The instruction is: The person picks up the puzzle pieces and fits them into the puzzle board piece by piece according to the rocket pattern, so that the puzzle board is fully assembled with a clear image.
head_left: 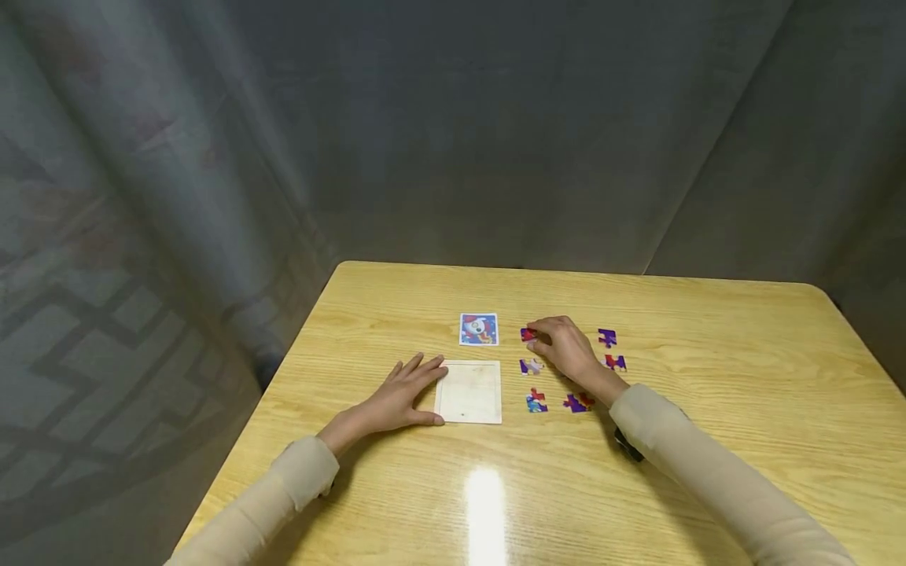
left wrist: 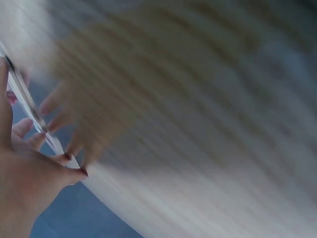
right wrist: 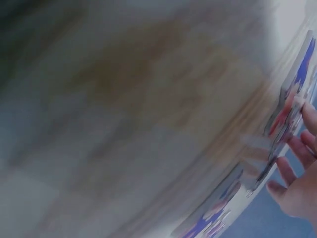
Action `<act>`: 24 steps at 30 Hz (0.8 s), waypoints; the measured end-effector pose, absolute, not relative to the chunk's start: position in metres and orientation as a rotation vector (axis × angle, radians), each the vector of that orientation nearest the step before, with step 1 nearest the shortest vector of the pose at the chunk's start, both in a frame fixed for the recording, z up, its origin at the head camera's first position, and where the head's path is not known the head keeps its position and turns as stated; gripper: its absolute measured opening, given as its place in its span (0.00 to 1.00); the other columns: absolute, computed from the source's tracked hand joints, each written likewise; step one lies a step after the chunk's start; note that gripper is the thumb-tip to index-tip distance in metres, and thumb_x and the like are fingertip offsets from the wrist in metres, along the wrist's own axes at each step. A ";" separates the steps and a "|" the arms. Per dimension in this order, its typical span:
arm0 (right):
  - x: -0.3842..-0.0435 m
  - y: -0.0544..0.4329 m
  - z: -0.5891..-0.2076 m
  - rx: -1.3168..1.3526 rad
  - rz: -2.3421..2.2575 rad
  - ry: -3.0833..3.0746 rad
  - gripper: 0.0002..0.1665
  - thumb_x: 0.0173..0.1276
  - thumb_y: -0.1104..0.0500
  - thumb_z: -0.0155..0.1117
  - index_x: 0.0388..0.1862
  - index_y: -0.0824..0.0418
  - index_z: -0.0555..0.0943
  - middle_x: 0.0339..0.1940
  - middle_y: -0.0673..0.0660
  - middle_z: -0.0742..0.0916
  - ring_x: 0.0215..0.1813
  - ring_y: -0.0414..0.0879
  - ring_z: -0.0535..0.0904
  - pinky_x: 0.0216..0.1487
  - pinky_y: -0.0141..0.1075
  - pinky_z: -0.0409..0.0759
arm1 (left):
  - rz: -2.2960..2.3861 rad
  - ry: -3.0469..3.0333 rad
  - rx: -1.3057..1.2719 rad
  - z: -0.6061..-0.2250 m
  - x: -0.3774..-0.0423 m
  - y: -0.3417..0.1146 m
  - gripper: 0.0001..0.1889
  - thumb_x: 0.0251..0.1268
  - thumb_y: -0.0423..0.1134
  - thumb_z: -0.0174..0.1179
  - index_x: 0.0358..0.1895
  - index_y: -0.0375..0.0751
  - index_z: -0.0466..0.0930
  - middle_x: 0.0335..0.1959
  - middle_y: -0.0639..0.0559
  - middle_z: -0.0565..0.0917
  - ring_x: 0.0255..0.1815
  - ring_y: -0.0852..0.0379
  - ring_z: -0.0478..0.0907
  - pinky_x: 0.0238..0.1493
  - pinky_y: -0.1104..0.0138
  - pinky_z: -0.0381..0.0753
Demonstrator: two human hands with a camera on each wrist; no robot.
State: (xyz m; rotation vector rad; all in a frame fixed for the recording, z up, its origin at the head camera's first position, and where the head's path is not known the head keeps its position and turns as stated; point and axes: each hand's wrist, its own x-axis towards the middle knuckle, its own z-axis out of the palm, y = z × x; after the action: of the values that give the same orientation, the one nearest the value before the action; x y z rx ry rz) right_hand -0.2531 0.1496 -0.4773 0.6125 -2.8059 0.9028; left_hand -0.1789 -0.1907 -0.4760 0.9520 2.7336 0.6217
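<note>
Beige sleeve (head_left: 304, 470), then left hand (head_left: 402, 397): fingers spread, gripping nothing, thumb and fingertips touching the left edge of the wooden board (head_left: 469, 393). Picture card (head_left: 479, 329) just beyond the board's far edge. Red-purple piece (head_left: 526, 334) right of the card, far-right of the board, no clear long axis, lying left of the right hand (head_left: 566, 351), the nearer one. Thumb and index bracket it narrowly; can't tell if pinched. Other pieces (head_left: 616, 362) near and right.
</note>
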 end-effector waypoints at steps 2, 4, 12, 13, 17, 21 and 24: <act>-0.253 0.149 -0.479 0.615 0.889 -2.805 0.23 0.65 0.58 0.67 0.58 0.66 0.79 0.56 0.65 0.83 0.60 0.60 0.72 0.60 0.56 0.71 | 0.608 2.731 0.961 -0.476 -0.178 -0.191 0.46 0.58 0.63 0.61 0.75 0.45 0.56 0.78 0.48 0.50 0.77 0.38 0.39 0.69 0.37 0.40; -0.253 0.149 -0.480 0.618 0.879 -2.806 0.23 0.66 0.58 0.67 0.58 0.66 0.79 0.55 0.64 0.83 0.59 0.60 0.73 0.59 0.55 0.72 | 0.592 2.730 0.962 -0.476 -0.177 -0.191 0.46 0.58 0.62 0.62 0.75 0.45 0.55 0.78 0.48 0.50 0.77 0.39 0.39 0.70 0.37 0.39; -0.255 0.154 -0.476 0.682 0.728 -2.758 0.23 0.65 0.57 0.68 0.57 0.66 0.80 0.51 0.63 0.85 0.54 0.59 0.76 0.54 0.54 0.74 | 0.553 2.738 0.970 -0.477 -0.183 -0.185 0.47 0.58 0.62 0.63 0.76 0.45 0.53 0.78 0.49 0.49 0.77 0.40 0.39 0.70 0.38 0.39; -0.255 0.156 -0.475 0.687 0.704 -2.751 0.23 0.64 0.56 0.68 0.56 0.66 0.80 0.50 0.63 0.86 0.54 0.59 0.76 0.54 0.54 0.73 | 0.551 2.739 0.976 -0.476 -0.184 -0.183 0.48 0.58 0.63 0.62 0.76 0.46 0.53 0.78 0.49 0.49 0.77 0.40 0.39 0.70 0.37 0.39; -0.256 0.160 -0.472 0.702 0.624 -2.748 0.24 0.63 0.55 0.69 0.55 0.65 0.81 0.48 0.63 0.86 0.52 0.58 0.77 0.52 0.55 0.72 | 0.560 2.727 0.967 -0.475 -0.187 -0.175 0.49 0.56 0.64 0.62 0.76 0.48 0.52 0.78 0.52 0.50 0.78 0.41 0.37 0.69 0.36 0.37; -0.254 0.160 -0.470 0.700 0.603 -2.735 0.25 0.61 0.52 0.71 0.54 0.64 0.82 0.47 0.62 0.87 0.51 0.58 0.77 0.51 0.54 0.72 | 0.563 2.710 0.944 -0.473 -0.186 -0.170 0.49 0.55 0.64 0.64 0.76 0.48 0.52 0.78 0.53 0.49 0.78 0.42 0.36 0.69 0.36 0.35; -0.249 0.157 -0.467 0.703 0.631 -2.692 0.25 0.60 0.52 0.72 0.52 0.63 0.83 0.47 0.61 0.87 0.49 0.56 0.78 0.47 0.52 0.73 | 0.561 2.709 0.945 -0.472 -0.186 -0.169 0.49 0.55 0.63 0.64 0.76 0.48 0.53 0.78 0.53 0.50 0.78 0.42 0.36 0.69 0.36 0.34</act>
State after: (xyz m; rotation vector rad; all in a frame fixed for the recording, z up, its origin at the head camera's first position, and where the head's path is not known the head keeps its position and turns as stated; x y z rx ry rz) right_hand -0.2494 0.1573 -0.4666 0.7035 -2.6917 0.6309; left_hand -0.1861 -0.1688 -0.4724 0.9450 2.7092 0.5609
